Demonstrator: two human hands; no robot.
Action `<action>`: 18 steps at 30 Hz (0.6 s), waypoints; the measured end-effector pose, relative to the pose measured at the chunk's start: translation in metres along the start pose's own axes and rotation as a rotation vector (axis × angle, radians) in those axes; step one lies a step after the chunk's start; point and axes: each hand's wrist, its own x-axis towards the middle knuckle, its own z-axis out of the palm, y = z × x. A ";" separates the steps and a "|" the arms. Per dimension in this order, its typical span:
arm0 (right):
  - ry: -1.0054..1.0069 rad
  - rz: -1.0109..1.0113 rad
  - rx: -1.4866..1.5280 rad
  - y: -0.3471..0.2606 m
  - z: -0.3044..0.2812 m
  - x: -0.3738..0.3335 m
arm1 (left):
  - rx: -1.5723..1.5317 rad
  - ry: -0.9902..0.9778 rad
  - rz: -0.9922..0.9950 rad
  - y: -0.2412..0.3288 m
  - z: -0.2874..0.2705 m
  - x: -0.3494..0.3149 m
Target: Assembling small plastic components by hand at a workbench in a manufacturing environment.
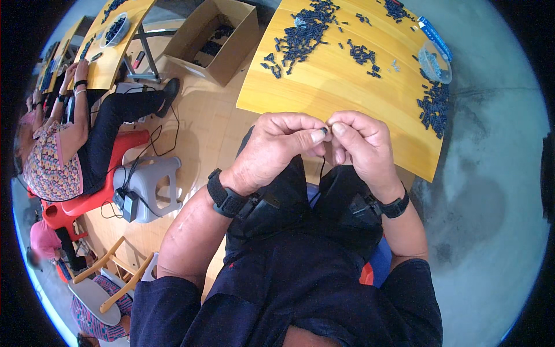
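Observation:
My left hand (280, 144) is closed in a pinch on a small black part (324, 130), of which only a dark end shows between thumb and forefinger. Right beside it, my right hand (364, 141) also pinches, thumb against forefinger, its tips close to the left fingertips. Whatever it holds is hidden or too small to make out. Both hands are over my lap, just off the near edge of the yellow wooden table (329, 87). On that table lies a big heap of small black parts (303, 34), with a smaller cluster (362, 54) to its right.
At the table's right edge are a clear plastic tub (435, 62), a blue box (435, 37) and another black heap (433, 107). An open cardboard box (214, 40) stands on the floor at left. Further left are a grey stool (147, 188), cables and seated people (58, 156).

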 end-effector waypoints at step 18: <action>-0.073 -0.031 0.092 0.001 0.002 0.001 | -0.235 -0.089 0.007 -0.005 -0.005 -0.001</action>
